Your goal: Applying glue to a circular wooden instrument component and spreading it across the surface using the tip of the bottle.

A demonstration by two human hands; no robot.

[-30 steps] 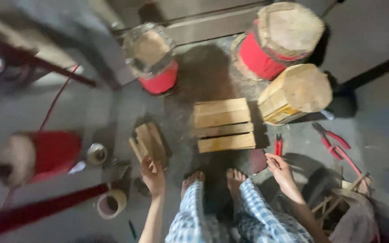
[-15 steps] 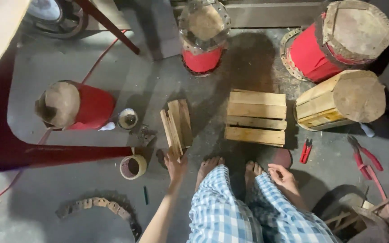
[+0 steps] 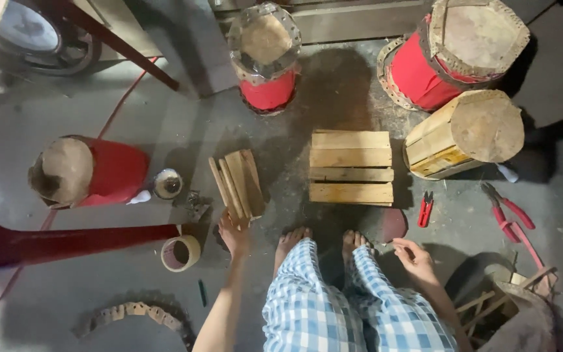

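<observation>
I look down at my bare feet and checked trousers on a dusty concrete floor. My left hand rests on the near end of a small bundle of wooden slats lying on the floor. My right hand hovers low beside my right foot with fingers loosely curled, next to a dark red flat piece; nothing clearly sits in it. A flat stack of wooden planks lies just beyond my feet.
Red drums stand around: one at top centre, one at top right, one on its side at left. A bare wooden drum shell lies right. Small red pliers, red-handled cutters, a tape roll.
The view has swung left and down, so everything sits further right in frame. My left hand stays at the slats; my right hand has lowered a little toward the floor.
</observation>
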